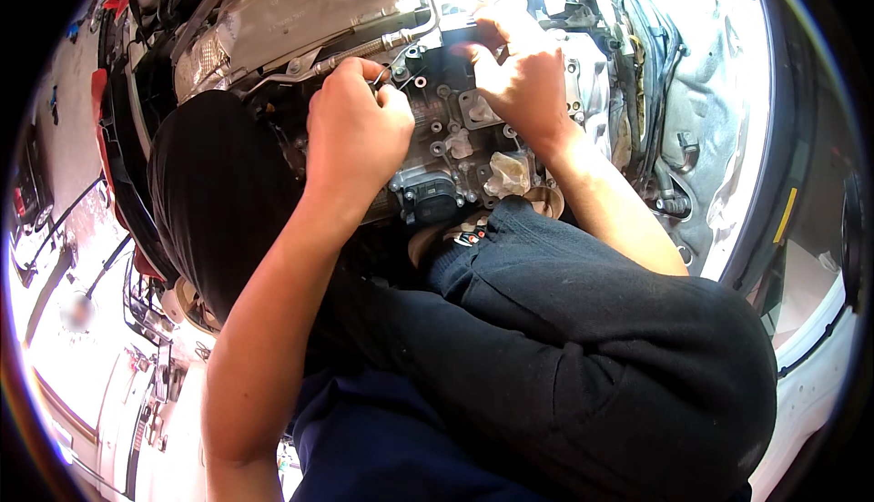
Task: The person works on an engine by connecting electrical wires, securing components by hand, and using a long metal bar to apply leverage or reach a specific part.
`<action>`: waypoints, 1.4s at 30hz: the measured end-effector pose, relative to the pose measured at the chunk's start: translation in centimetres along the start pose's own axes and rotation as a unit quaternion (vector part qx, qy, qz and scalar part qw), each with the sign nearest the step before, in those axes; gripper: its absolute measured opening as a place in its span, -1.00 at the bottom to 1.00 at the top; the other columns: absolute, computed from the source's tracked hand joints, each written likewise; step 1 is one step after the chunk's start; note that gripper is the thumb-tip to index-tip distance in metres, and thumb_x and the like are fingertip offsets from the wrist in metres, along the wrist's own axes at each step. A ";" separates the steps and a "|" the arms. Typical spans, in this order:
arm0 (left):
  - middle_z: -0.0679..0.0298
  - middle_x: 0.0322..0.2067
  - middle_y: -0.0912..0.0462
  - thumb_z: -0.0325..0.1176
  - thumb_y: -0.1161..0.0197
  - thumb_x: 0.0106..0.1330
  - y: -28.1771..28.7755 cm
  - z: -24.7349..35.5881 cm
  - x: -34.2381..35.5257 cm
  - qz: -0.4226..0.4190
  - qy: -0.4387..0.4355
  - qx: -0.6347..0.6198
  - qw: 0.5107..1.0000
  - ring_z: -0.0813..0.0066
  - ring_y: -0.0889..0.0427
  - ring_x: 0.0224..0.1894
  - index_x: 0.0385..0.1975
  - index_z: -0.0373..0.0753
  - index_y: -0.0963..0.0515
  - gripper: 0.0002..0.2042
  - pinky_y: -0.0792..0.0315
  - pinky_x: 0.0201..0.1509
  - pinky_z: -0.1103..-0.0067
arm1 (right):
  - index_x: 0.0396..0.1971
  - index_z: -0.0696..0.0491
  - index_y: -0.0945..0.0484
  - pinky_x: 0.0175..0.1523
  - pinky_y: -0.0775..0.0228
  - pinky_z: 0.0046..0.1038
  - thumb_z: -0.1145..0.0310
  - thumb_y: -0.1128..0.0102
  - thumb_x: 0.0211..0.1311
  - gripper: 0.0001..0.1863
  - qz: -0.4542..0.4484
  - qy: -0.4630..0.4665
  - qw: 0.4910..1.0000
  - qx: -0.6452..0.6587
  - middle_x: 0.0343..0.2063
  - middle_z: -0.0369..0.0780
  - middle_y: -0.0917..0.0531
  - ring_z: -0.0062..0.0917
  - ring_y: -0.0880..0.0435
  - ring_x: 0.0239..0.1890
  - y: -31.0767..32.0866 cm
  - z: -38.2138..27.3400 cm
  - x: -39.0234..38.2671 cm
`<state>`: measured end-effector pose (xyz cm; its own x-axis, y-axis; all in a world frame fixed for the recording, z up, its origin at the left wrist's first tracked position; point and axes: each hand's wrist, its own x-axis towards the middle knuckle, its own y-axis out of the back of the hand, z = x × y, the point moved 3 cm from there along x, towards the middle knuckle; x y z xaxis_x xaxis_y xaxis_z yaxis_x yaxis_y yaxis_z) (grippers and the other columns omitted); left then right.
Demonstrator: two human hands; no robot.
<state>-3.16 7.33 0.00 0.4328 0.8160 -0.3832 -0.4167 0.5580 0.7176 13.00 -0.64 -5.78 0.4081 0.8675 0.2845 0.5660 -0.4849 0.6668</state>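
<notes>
My left hand (357, 129) is closed in a pinch at the upper left of the engine (423, 142). A thin, bright metal piece shows at its fingertips; its kind is too small to make out. To the right, my right hand (526, 79) reaches over the engine's upper part with thumb and fingers apart. Its fingertips are beside a dark part (458, 38), partly washed out by glare. Whether they touch it I cannot tell. Below the hands sit a black round-edged unit (432, 203) and crumpled translucent wrapping (508, 174) over an opening.
A large metal heat shield (314, 6) and a braided hose (369, 47) lie at the upper left. Wiring (651, 47) runs down the right, beside the pale bay wall (706, 120). My bent legs in black trousers (583, 347) rest over the bay.
</notes>
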 end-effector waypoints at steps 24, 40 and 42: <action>0.23 -0.65 -0.50 -0.27 0.00 0.47 -5.9 0.3 -4.0 0.003 0.167 -0.273 0.948 0.52 -0.47 -0.68 -0.22 -0.38 -0.47 -0.74 -0.39 -0.58 0.53 | -0.09 0.02 -0.50 -0.04 -0.43 -0.33 0.54 -0.31 -0.04 -0.57 -0.144 0.061 0.988 -0.007 -0.28 -0.16 -0.53 -0.26 -0.53 -0.14 1.0 -1.7 -1.6; -0.19 -0.49 -0.59 -0.33 -0.03 0.28 -1.5 4.2 0.3 -0.129 -0.078 0.074 0.986 -0.22 -0.58 -0.38 -0.40 -0.38 -0.55 -0.77 -0.46 -0.29 0.11 | -0.09 0.10 -0.55 -0.04 -0.49 -0.27 0.64 -0.18 -0.10 -0.55 -0.114 0.075 0.989 0.049 -0.28 -0.12 -0.60 -0.19 -0.57 -0.14 0.7 -1.2 -1.6; -0.19 -0.50 -0.59 -0.35 -0.04 0.26 -1.7 3.9 -0.2 -0.125 -0.075 0.071 0.987 -0.20 -0.59 -0.38 -0.40 -0.39 -0.56 -0.77 -0.47 -0.30 0.12 | -0.10 0.11 -0.54 -0.06 -0.48 -0.26 0.64 -0.18 -0.10 -0.56 -0.094 0.075 0.991 0.060 -0.29 -0.11 -0.60 -0.18 -0.57 -0.16 0.6 -1.2 -1.9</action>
<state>0.60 5.58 1.13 0.6258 0.6184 -0.4754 -0.1705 0.7032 0.6902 11.70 -2.44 -5.05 0.1813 0.9462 0.2680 0.7068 -0.3149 0.6335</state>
